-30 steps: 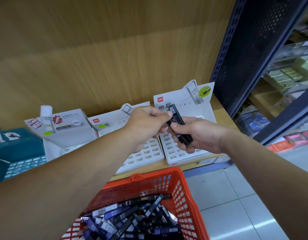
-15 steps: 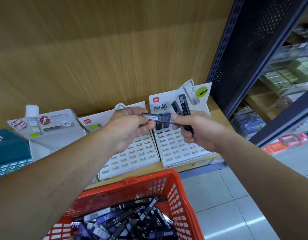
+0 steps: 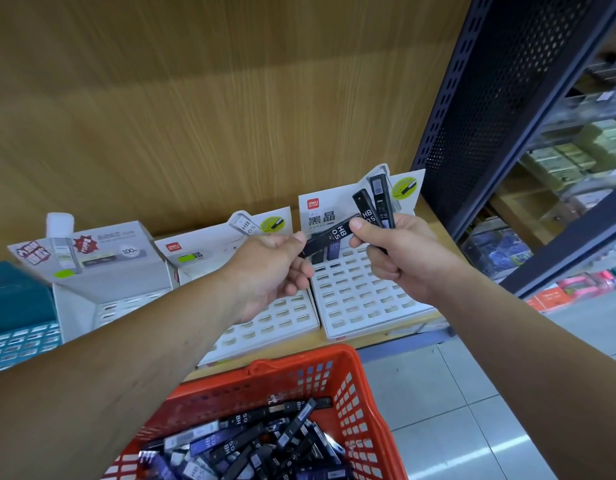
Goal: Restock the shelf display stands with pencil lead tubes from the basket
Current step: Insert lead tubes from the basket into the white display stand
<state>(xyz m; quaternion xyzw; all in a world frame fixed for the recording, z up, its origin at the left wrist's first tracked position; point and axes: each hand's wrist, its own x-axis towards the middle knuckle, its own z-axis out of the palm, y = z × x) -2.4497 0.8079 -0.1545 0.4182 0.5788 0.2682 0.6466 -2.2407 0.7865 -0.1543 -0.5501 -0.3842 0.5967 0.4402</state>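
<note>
black slim lead tube (image 3: 329, 238) printed hb 0.5 in white.

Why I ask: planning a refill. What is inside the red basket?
A loose heap of black and blue lead tubes, some marked HB 0.5. They hide the basket floor; its near end is cropped.

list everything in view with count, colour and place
basket: one, red, bottom centre
loose tubes: many, black and dark blue, in the basket
display stands: three, white, on the wooden shelf
box: one, teal, far left on shelf
slotted tubes: two, dark, top row of right stand
held tubes: three, black, one between both hands, two in right hand
shelf post: one, dark blue, right
left hand: one, pinches a held tube's end
right hand: one, grips the held tubes
</note>
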